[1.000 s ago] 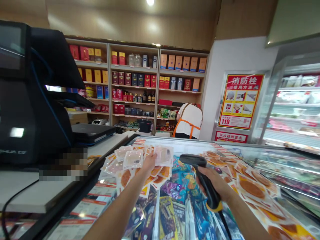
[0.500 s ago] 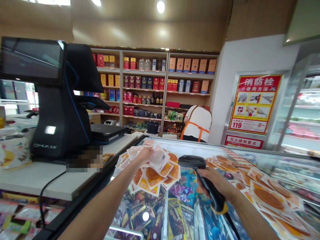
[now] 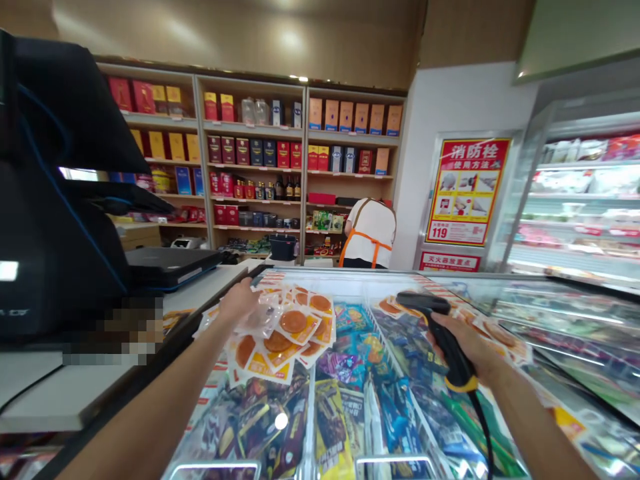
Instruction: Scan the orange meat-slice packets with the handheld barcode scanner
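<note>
My right hand (image 3: 467, 347) is wrapped round the handle of a black barcode scanner (image 3: 457, 357) with a yellow base and a trailing cord. The scanner's head points left over the freezer. My left hand (image 3: 239, 303) is closed at the left side of a heap of flat food packets (image 3: 293, 323), with a clear packet (image 3: 263, 315) at its fingers; the fingertips are partly hidden. Round orange-brown patties show through the heaped packets. The heap lies on the glass top of a chest freezer (image 3: 355, 283). More such packets (image 3: 500, 330) lie beyond my right hand.
Bagged frozen goods (image 3: 345, 420) fill the freezer's compartments. On the left, a black checkout terminal (image 3: 60, 187) stands on a white counter (image 3: 45, 400). A person in an orange-tied apron (image 3: 370, 233) bends before shelves of boxes (image 3: 255, 153). A glass-fronted fridge (image 3: 575, 193) stands right.
The view has turned right and moved closer to the freezer. My left hand has moved from above the packet heap to its left side. The scanner has shifted right, away from the heap.
</note>
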Motion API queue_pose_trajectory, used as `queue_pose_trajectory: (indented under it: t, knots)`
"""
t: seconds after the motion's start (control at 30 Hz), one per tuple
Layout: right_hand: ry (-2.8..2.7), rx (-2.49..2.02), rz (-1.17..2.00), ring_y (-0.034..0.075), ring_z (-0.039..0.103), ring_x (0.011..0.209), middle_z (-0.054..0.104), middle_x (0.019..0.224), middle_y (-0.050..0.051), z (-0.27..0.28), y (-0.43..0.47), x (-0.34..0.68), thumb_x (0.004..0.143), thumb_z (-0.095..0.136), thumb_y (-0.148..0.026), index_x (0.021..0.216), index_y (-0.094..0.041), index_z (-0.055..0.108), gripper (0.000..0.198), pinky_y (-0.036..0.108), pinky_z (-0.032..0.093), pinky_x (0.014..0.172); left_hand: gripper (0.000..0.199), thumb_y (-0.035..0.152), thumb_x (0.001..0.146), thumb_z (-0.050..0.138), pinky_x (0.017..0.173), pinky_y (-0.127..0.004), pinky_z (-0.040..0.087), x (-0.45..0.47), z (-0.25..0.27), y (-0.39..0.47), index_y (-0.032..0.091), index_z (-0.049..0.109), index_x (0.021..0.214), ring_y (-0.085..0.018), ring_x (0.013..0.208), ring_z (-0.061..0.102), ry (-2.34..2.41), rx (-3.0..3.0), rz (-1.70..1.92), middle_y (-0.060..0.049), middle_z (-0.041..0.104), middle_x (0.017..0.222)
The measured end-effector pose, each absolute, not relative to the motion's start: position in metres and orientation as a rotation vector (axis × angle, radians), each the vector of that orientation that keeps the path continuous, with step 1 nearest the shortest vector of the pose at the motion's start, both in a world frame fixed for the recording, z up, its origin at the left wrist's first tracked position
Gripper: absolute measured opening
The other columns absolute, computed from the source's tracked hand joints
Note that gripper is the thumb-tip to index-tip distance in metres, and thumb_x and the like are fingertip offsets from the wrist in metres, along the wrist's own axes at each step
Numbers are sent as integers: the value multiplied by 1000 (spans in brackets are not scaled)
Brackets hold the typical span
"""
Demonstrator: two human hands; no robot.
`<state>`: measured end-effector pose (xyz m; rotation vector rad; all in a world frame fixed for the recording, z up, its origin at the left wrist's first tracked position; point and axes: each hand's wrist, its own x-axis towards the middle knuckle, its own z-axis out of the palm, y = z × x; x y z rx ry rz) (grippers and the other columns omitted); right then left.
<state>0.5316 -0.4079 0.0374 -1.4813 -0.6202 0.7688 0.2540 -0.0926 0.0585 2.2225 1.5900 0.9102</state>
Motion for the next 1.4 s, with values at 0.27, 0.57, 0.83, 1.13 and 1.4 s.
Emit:
queue_pose_trajectory:
  t: [0.27, 0.57, 0.83, 1.13, 1.4]
  knots:
    - [-471, -1444, 727, 7, 46, 34, 53, 46, -1, 28, -454, 570, 67, 49, -42, 62, -16, 47, 27, 18, 35, 30, 41, 23, 69, 46, 89, -35, 29, 354, 45, -177, 13, 44, 109, -25, 105, 41, 926, 2598, 962, -14, 46, 113]
    - [-408, -1528, 697, 8, 44, 32, 51, 41, 0, 18, -508, 603, 68, 43, -46, 61, -14, 50, 33, 19, 35, 31, 39, 30, 72, 44, 87, -31, 33, 463, -12, -340, 17, 46, 108, -21, 102, 44, 63, 2717, 576, -11, 48, 112]
    - [-383, -1441, 639, 9, 46, 37, 54, 47, 0, 17, -534, 615, 70, 43, -41, 66, -15, 52, 28, 21, 38, 35, 50, 50, 71, 38, 91, -46, 23, 491, -41, -416, 21, 36, 113, -22, 111, 34, -573, 2911, 368, -5, 43, 120]
    - [-421, -1392, 773, 8, 45, 35, 51, 43, 0, 30, -504, 586, 70, 42, -44, 61, -15, 50, 31, 20, 37, 32, 35, 11, 72, 37, 82, -33, 33, 457, -36, -347, 23, 47, 103, -17, 92, 51, -186, 2809, 311, -4, 56, 104]
    - [-452, -1372, 827, 7, 45, 33, 54, 47, -2, 26, -458, 558, 69, 45, -42, 70, -16, 50, 27, 19, 36, 30, 26, 25, 76, 35, 70, -35, 41, 393, -24, -230, 15, 56, 88, -22, 77, 56, 514, 2389, 572, -10, 62, 78]
